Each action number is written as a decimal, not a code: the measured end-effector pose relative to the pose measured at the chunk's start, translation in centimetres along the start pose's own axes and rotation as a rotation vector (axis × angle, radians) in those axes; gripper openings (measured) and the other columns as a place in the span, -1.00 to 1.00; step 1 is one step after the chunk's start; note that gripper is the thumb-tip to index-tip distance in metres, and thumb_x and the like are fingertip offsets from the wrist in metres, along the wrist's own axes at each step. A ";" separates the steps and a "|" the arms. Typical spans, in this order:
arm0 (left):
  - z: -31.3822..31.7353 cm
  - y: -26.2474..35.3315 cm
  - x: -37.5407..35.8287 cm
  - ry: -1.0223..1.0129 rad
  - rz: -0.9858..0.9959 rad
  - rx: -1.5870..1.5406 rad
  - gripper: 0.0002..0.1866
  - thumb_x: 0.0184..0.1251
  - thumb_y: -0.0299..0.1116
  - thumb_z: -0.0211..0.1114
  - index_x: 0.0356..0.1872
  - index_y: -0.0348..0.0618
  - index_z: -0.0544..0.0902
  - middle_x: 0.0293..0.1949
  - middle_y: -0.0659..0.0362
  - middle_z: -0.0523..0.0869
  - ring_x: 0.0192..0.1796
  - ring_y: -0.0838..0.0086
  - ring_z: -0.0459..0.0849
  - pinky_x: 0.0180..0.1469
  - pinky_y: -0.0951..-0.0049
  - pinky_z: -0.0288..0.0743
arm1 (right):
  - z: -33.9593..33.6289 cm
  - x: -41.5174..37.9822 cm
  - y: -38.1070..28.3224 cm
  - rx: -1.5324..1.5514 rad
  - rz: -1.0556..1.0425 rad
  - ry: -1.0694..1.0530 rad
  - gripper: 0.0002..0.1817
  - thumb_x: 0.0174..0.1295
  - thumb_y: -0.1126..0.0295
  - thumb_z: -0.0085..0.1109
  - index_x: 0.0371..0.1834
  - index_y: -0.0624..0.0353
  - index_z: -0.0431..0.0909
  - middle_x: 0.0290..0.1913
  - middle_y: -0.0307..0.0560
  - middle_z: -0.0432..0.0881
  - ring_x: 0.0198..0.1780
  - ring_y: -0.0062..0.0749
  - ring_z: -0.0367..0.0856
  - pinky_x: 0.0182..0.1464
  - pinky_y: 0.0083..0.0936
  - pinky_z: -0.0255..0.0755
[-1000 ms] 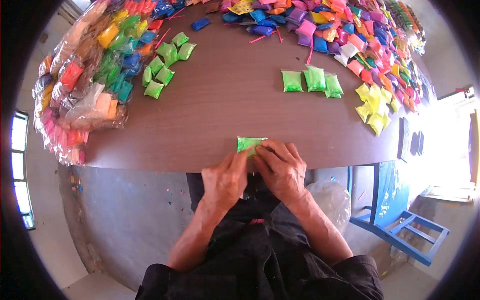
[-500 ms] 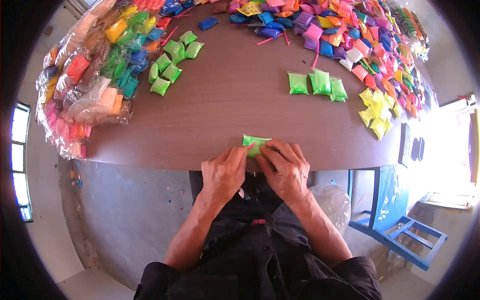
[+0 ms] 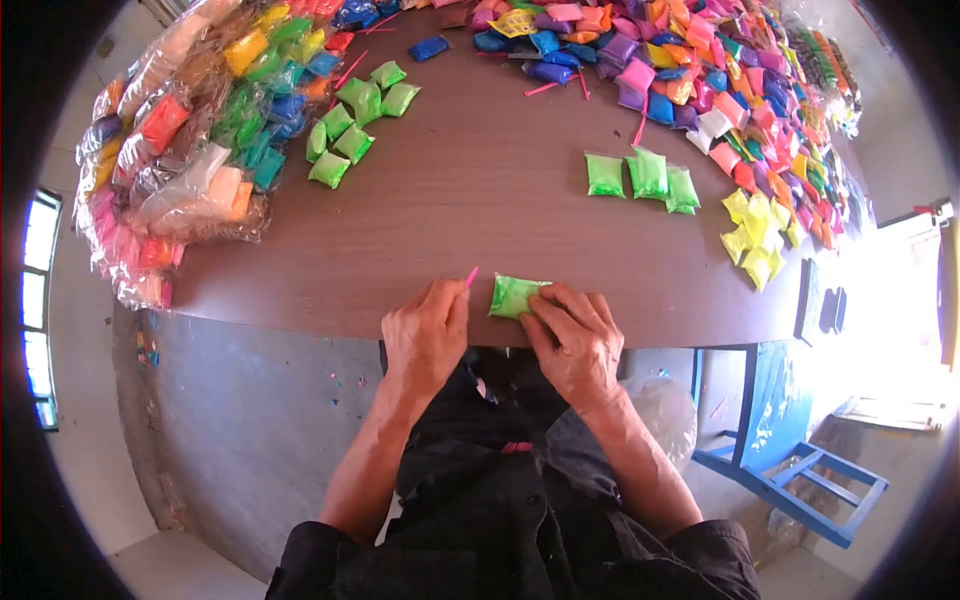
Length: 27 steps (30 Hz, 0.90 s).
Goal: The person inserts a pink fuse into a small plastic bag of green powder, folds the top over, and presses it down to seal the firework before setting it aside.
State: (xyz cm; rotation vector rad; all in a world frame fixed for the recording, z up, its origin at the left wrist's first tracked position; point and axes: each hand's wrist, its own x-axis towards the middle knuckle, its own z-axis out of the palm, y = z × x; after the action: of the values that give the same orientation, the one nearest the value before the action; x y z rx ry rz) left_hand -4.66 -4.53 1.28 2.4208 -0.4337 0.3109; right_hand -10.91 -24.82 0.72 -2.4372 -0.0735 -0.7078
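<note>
A small clear packet of bright green material (image 3: 515, 296) lies at the table's near edge, its right end pinched by my right hand (image 3: 578, 340). To its left, apart from the packet, my left hand (image 3: 426, 335) is closed around a thin pink stick (image 3: 473, 274), whose tip pokes up past the fingers. What the stick's hidden end looks like I cannot make out. Farther off on the right sit a few more green packets (image 3: 648, 174), and several others (image 3: 363, 100) form a loose group at the back left.
Piles of bagged coloured packets (image 3: 215, 140) cover the brown table's (image 3: 450, 200) left side. A heap of loose packets (image 3: 690, 80) fills the back right, with yellow ones (image 3: 757, 236) in front. More pink sticks (image 3: 640, 124) lie about. A blue stool (image 3: 780, 440) stands below right.
My left hand has moved left, away from the green packet, with the pink stick. Earlier the stick lay across the packet's left part. My right hand still pinches the packet.
</note>
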 end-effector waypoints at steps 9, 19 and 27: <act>-0.2 0.0 -1.1 0.010 0.035 -0.034 -0.91 0.51 -0.48 0.52 -0.06 -0.13 0.82 -0.26 0.00 0.86 -0.26 -0.05 0.88 -0.28 0.09 0.70 | -0.1 0.3 0.0 -0.002 0.001 -0.007 -0.78 0.20 0.41 0.66 -0.10 0.08 0.89 0.05 -0.22 0.83 0.00 -0.13 0.81 0.03 -0.24 0.75; -1.1 -2.8 -2.7 0.116 0.016 0.067 -0.98 0.51 -0.44 0.51 -0.15 -0.07 0.82 -0.30 0.03 0.87 -0.30 0.06 0.90 -0.30 0.10 0.70 | -0.3 -0.1 -0.3 -0.019 0.013 -0.042 -0.78 0.24 0.41 0.63 -0.06 0.09 0.89 0.08 -0.21 0.84 0.02 -0.12 0.81 0.06 -0.22 0.74; -4.0 -6.3 -2.3 0.276 -0.166 -0.072 -0.93 0.50 -0.53 0.52 -0.11 -0.16 0.79 -0.39 0.01 0.79 -0.43 0.14 0.78 -0.32 0.28 0.61 | -1.4 1.9 0.8 -0.127 -0.077 -0.112 -0.78 0.31 0.46 0.53 0.01 0.13 0.88 0.16 -0.11 0.79 0.10 -0.04 0.79 0.13 -0.15 0.72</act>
State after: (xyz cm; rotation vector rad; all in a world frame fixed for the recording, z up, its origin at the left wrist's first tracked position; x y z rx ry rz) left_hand -4.75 3.22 0.04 2.2824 -0.1178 0.5372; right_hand -9.83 -26.48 2.22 -2.6064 -0.1719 -0.6254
